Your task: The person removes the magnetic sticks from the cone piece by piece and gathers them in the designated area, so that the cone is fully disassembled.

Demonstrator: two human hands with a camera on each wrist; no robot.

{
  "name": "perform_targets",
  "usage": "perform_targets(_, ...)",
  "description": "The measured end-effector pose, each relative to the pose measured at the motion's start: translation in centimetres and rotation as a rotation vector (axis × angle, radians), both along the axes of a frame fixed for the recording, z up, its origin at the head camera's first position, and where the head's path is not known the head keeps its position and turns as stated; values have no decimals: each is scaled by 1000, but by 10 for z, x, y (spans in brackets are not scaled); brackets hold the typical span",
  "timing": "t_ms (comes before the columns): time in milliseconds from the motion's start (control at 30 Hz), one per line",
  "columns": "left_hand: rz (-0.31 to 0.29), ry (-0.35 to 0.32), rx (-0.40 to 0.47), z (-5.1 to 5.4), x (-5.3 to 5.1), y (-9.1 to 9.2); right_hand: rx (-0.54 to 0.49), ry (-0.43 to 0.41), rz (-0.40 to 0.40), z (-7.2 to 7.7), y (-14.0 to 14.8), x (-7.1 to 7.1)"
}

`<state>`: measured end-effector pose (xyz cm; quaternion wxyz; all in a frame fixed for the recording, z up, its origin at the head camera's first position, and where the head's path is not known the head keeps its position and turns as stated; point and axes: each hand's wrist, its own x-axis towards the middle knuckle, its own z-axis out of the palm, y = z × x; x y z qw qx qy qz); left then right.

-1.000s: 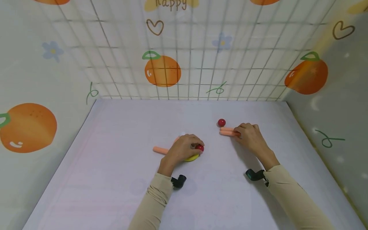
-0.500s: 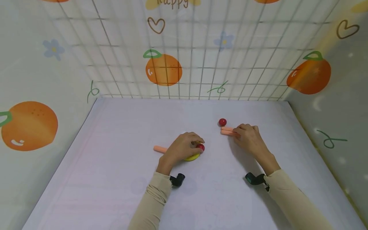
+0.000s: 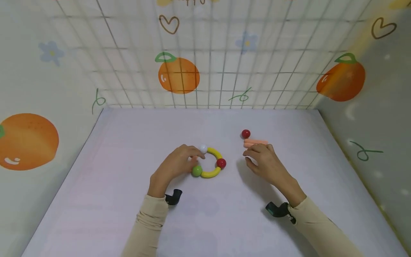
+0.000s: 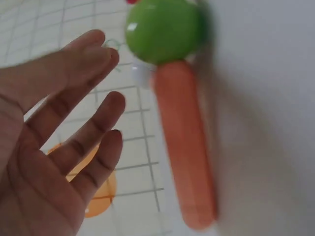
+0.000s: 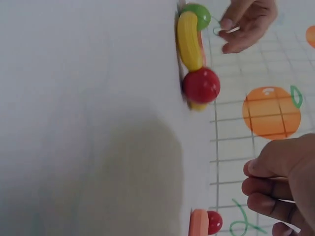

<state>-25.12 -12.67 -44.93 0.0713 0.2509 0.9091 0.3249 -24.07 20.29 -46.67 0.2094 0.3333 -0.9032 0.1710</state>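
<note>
A ring-like shape of two yellow curved pieces (image 3: 211, 174), a red ball (image 3: 221, 163), a green ball (image 3: 197, 171) and a white ball (image 3: 203, 149) lies mid-table. My left hand (image 3: 176, 162) hovers at its left side, partly covering an orange stick. In the left wrist view that orange stick (image 4: 182, 147) meets the green ball, and the relaxed fingers (image 4: 110, 108) stand apart from it. To the right, my right hand (image 3: 269, 164) is over the table with nothing in its loosely bent fingers. Just behind it lie two orange sticks (image 3: 257, 142), side by side.
A loose red ball (image 3: 245, 134) sits behind the pair of orange sticks. A white grid panel (image 3: 221, 78) under printed cloth stands along the table's back edge, and cloth walls rise at both sides.
My left hand has let go of the red ball in the ring and moved left, uncovering the ring. My right hand has released the orange sticks and drawn slightly left and nearer.
</note>
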Motion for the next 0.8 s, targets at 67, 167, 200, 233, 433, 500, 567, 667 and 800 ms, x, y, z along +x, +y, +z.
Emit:
perform_targets(67,-44,-40,-34,0,3,-5,-4,-5,6,2,-5,2)
perform_targets(167,-123,-48,-80,-3,7,-9,-5,-20,13,3,-10,6)
perform_targets(200,-147,-38,-83,-4,7,-10,-4,-24,19,3,-12,7)
perform_targets(233,-164,-25,-83,-5,8,-11,-4,-22,27,3,-15,9)
perform_targets(433,-185,149,-62,-14,7,-1,-7,-8,58,2,-23,16)
perform_targets(500,-138,241,-115,-17,9,5,-7,-16,61,1,-25,17)
perform_targets(567,-93,328,-173,-18,10,11,-7,-25,63,1,-27,19)
perform_targets(667,-41,398,-226,-17,12,14,-9,-36,70,-1,-28,21)
perform_targets(800,34,393,-256,-14,12,2,2,-51,75,-1,-30,24)
